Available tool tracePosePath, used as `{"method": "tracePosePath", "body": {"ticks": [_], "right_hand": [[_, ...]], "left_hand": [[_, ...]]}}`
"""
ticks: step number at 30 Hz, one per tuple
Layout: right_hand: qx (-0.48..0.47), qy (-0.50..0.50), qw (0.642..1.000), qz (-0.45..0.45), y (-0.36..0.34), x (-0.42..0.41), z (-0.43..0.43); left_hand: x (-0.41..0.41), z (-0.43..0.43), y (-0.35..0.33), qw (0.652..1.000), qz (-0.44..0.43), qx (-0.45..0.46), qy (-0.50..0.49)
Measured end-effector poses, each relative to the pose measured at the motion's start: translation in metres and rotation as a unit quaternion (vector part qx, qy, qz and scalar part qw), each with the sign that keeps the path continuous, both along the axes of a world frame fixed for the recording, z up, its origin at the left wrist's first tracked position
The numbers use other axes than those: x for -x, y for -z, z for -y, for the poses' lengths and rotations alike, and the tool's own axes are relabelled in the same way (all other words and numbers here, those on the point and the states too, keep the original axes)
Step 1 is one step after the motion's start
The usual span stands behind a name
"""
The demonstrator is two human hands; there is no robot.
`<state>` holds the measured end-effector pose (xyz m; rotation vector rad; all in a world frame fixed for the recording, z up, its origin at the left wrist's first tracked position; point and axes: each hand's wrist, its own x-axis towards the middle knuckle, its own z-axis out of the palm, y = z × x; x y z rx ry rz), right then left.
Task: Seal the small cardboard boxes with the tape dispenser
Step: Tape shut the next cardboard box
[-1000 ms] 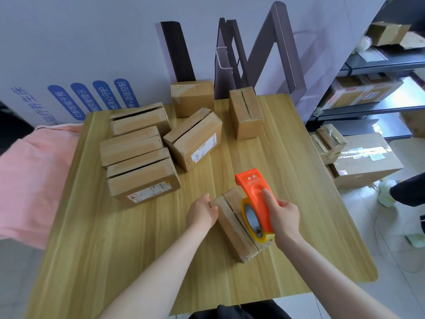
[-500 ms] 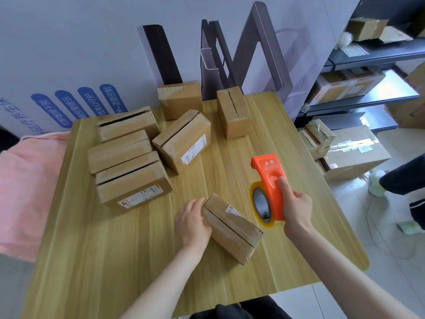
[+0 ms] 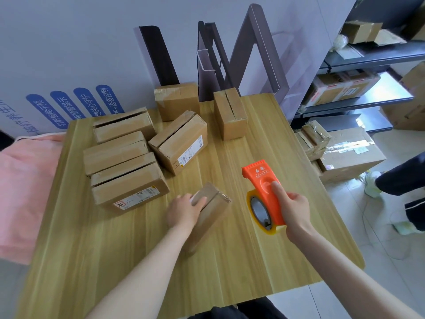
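Left hand (image 3: 184, 211) grips the small cardboard box (image 3: 215, 211), which lies on the table (image 3: 230, 277), fingers curled over its far end. Just right and apart from it, the right hand (image 3: 295, 210) clasps the orange tape dispenser (image 3: 264, 187), with bare wood around them. Other boxes (image 3: 179, 143) crowd the far left.

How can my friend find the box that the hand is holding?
Start at the wooden table. Near its front, apart from the boxes crowded at the back, lies one small cardboard box. It alone has a left hand gripping it, beside the orange tape dispenser.
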<state>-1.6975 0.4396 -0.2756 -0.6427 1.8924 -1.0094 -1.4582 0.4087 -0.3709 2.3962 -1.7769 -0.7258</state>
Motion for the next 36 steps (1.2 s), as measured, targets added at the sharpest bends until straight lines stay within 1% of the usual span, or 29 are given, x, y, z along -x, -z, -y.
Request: {"method": "tracePosePath", "body": {"ticks": [2,4,7,8,9,10,11,12,13,14,18,20,25,26,28,31,33,36], "right_hand": [[-0.005,-0.025,1.0,-0.009,0.002,-0.003,-0.001],[-0.004,-0.058,0.998,-0.015,0.002,-0.006,-0.003],[0.011,-0.115,0.993,-0.025,-0.004,-0.011,-0.006],[0.021,-0.132,0.991,-0.025,-0.006,-0.012,-0.007],[0.03,-0.151,0.988,-0.023,-0.008,-0.012,-0.008],[0.037,-0.165,0.985,-0.022,-0.009,-0.012,-0.008],[0.044,-0.176,0.983,-0.023,-0.011,-0.012,-0.008],[0.05,-0.185,0.981,-0.024,-0.013,-0.013,-0.008],[0.055,-0.191,0.98,-0.03,-0.014,-0.013,-0.008],[0.06,-0.196,0.978,-0.041,-0.015,-0.013,-0.007],[0.063,-0.214,0.971,-0.08,-0.019,-0.015,-0.007],[0.061,-0.213,0.972,-0.075,-0.019,-0.015,-0.007],[0.062,-0.221,0.97,-0.085,-0.019,-0.017,-0.009],[0.062,-0.222,0.969,-0.091,-0.018,-0.018,-0.009],[0.061,-0.231,0.964,-0.118,-0.016,-0.022,-0.009],[0.052,-0.257,0.946,-0.192,-0.02,-0.031,-0.006],[0.043,-0.265,0.936,-0.228,-0.025,-0.036,-0.002],[0.027,-0.281,0.924,-0.256,-0.031,-0.032,0.003]], "left_hand": [[-0.009,-0.01,0.0,0.999,-0.022,-0.018,-0.044],[-0.007,-0.017,-0.003,0.997,-0.04,-0.01,-0.058],[0.002,-0.011,-0.02,0.992,-0.085,0.082,-0.038],[0.007,-0.005,-0.031,0.985,-0.133,0.106,-0.029],[0.011,0.002,-0.045,0.971,-0.21,0.103,-0.04],[0.016,0.008,-0.059,0.946,-0.311,0.071,-0.066],[0.021,0.013,-0.074,0.91,-0.404,0.023,-0.095],[0.023,0.017,-0.085,0.875,-0.471,-0.026,-0.111],[0.024,0.02,-0.094,0.856,-0.503,-0.056,-0.105],[0.025,0.022,-0.099,0.851,-0.513,-0.065,-0.092],[0.023,0.023,-0.105,0.83,-0.551,-0.034,-0.078],[0.022,0.023,-0.105,0.833,-0.547,-0.039,-0.072],[0.022,0.025,-0.105,0.824,-0.55,-0.056,-0.124],[0.023,0.026,-0.105,0.83,-0.54,-0.051,-0.133],[0.024,0.029,-0.102,0.852,-0.503,-0.037,-0.138],[0.024,0.037,-0.097,0.885,-0.442,-0.006,-0.144],[0.025,0.042,-0.097,0.894,-0.424,0.0,-0.148],[0.018,0.049,-0.092,0.909,-0.39,0.002,-0.148]]}}
